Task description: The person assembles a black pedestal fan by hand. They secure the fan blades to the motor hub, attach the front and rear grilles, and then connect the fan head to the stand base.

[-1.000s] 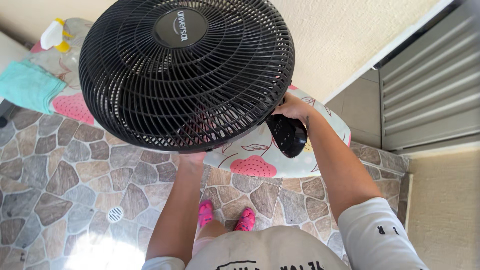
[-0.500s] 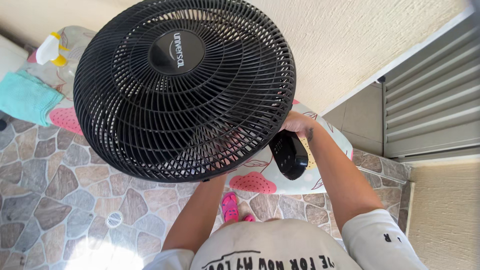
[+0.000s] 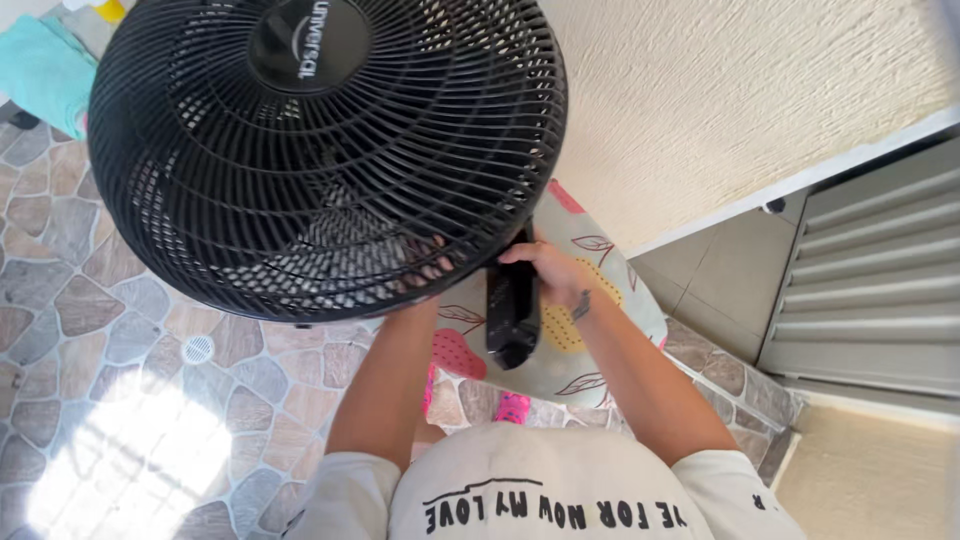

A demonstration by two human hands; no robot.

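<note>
A big black fan [image 3: 320, 150] is held up in the air over the counter [image 3: 590, 300], which is covered with a cloth printed with strawberries and leaves. The right hand [image 3: 548, 275] is wrapped tight around the fan's black stem [image 3: 512, 310], a smooth, long plastic piece. The left hand [image 3: 425, 275] is tucked behind the round cage, and only fingertips are seen through the bars, so it cannot be told for sure if it is gripping or just pushing.

The fan could tip or slip, because the wide round head is heavy-looking and is held mostly from one low spot. Fingers could be pinched in the thin curved bars of the cage (they sit close together, like a spider web). The hard stone floor [image 3: 90, 330] below, bumpy and patchy, could crack the plastic if the fan were dropped. The rough wall [image 3: 720, 100] close by could be bumped too.
</note>
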